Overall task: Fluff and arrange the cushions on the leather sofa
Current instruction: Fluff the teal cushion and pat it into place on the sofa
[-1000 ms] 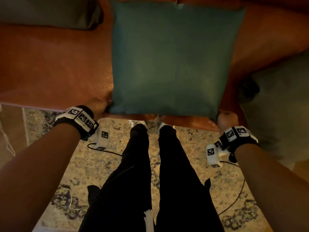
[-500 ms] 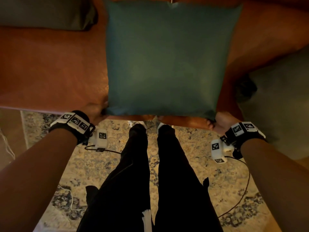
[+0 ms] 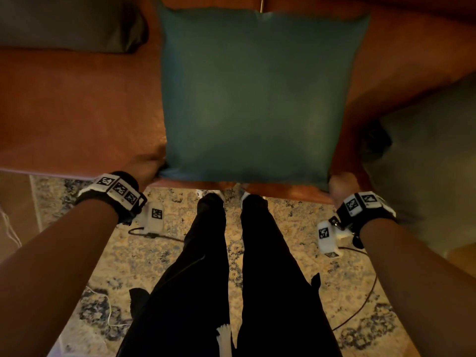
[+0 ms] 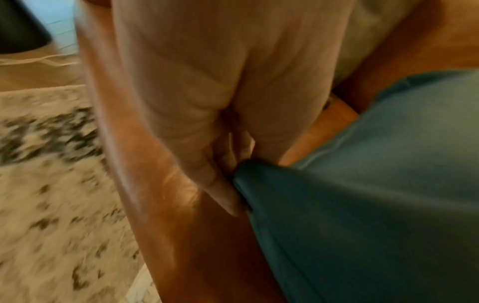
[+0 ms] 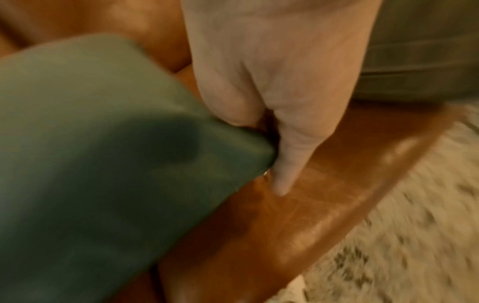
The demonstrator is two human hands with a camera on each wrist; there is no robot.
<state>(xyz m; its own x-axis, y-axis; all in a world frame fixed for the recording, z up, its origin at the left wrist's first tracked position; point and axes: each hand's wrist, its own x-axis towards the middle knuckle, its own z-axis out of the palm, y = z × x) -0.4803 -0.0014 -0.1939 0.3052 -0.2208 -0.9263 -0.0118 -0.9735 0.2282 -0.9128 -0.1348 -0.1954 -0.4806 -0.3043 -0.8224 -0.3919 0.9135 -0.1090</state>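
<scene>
While both hands pinch its two near corners, the teal cushion (image 3: 253, 96) lies flat on the leather sofa (image 3: 77, 112) seat, near edge at the seat's front edge, far edge toward the backrest. Left hand (image 3: 144, 167) grip: thumb and fingers pressed together on the near-left corner, fabric bunched to a point in the left wrist view (image 4: 249, 170). Right hand (image 3: 341, 185) grip: pinching the near-right corner (image 5: 259, 151), one finger stretched down onto the leather. Step in hand looks like fluffing or squaring this cushion by its corners; next move probably calls for a lift and shake, then standing it against the backrest, keeping both pinches firm since the cover looks smooth and could slip. Cushion looks square, plump, matte teal, few creases, soft and light. Two grey cushions, one at the seat's far-left corner (image 3: 69, 21), one at the right end (image 3: 432, 155), sit untouched. Patterned rug (image 3: 283, 228) below the front edge.
</scene>
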